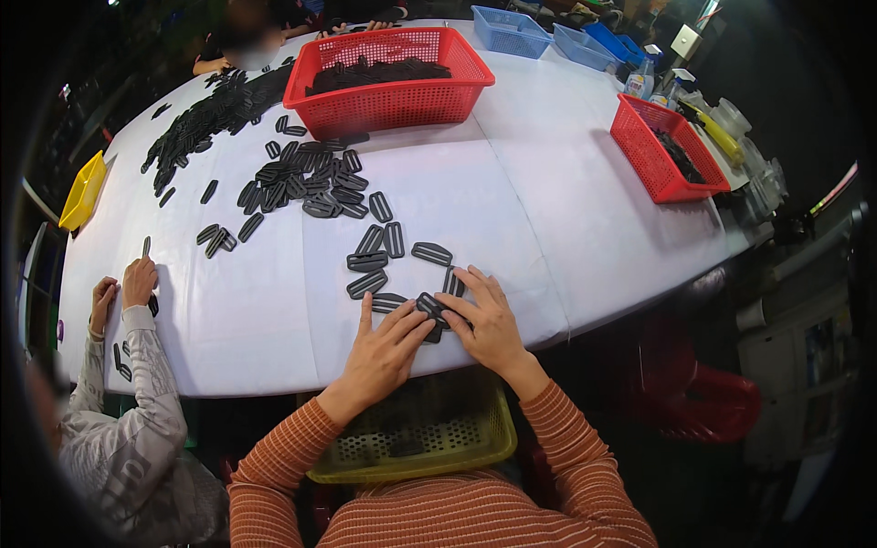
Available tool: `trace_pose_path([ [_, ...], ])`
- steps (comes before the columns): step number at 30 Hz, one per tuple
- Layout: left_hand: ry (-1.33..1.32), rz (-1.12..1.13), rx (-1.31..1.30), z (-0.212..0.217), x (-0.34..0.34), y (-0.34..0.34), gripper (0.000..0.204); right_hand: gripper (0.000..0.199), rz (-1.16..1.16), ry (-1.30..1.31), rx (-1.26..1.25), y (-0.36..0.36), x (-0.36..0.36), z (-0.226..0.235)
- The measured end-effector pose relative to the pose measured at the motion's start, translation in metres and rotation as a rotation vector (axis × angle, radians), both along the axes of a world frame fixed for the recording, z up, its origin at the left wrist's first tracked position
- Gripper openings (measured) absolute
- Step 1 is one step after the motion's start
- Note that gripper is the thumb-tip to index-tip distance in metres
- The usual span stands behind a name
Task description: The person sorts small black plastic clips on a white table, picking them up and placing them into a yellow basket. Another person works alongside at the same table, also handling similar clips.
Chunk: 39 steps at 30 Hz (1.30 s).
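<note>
My left hand [385,345] and my right hand [484,320] rest near the front edge of a white table [566,210]. Both pinch a black plastic buckle [429,308] between their fingertips. Several more black buckles [379,265] lie flat just beyond my fingers, and one [454,281] sits beside my right index finger. A larger scatter of buckles [306,183] spreads toward a big red basket [388,100] holding more of them. A yellow perforated basket [429,443] sits on my lap below the table edge.
Another person's hands [123,288] work at the table's left edge, a grey patterned sleeve below. A dark pile of buckles [206,119] lies far left. A smaller red basket [662,151], blue baskets [512,32], a yellow tray [82,192] and bottles [653,82] stand around.
</note>
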<state>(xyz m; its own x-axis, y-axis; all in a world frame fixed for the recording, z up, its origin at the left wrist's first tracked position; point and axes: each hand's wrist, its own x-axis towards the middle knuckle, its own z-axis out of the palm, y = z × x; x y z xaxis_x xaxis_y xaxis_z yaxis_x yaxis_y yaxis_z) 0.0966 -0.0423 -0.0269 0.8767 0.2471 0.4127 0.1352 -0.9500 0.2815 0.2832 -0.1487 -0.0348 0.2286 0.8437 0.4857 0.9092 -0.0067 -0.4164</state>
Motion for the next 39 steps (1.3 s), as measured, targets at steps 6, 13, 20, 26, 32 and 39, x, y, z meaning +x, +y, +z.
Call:
trace_pose_path([
  [6, 0.006, -0.022, -0.023, 0.003, -0.019, -0.002, 0.036, 0.024, -0.036, 0.007, 0.087, -0.002, -0.002, 0.001],
  [13, 0.048, 0.122, -0.035, 0.008, -0.056, 0.004, 0.032, 0.022, -0.052, 0.060, 0.134, -0.001, -0.004, -0.001],
  [20, 0.005, 0.244, 0.002, 0.009, -0.079, 0.010, 0.027, 0.021, -0.049, 0.132, 0.183, -0.003, -0.013, 0.007],
  [26, -0.108, 0.245, -0.048, 0.011, -0.056, 0.003, 0.024, 0.019, 0.025, -0.147, 0.104, -0.013, -0.028, 0.013],
  [32, -0.138, 0.372, -0.044, 0.008, -0.043, 0.021, 0.024, 0.015, -0.006, -0.115, 0.102, -0.006, -0.021, 0.014],
  [39, -0.127, 0.425, 0.051, 0.003, -0.024, 0.051, 0.023, 0.022, 0.135, -0.091, 0.041, 0.047, -0.045, 0.023],
])
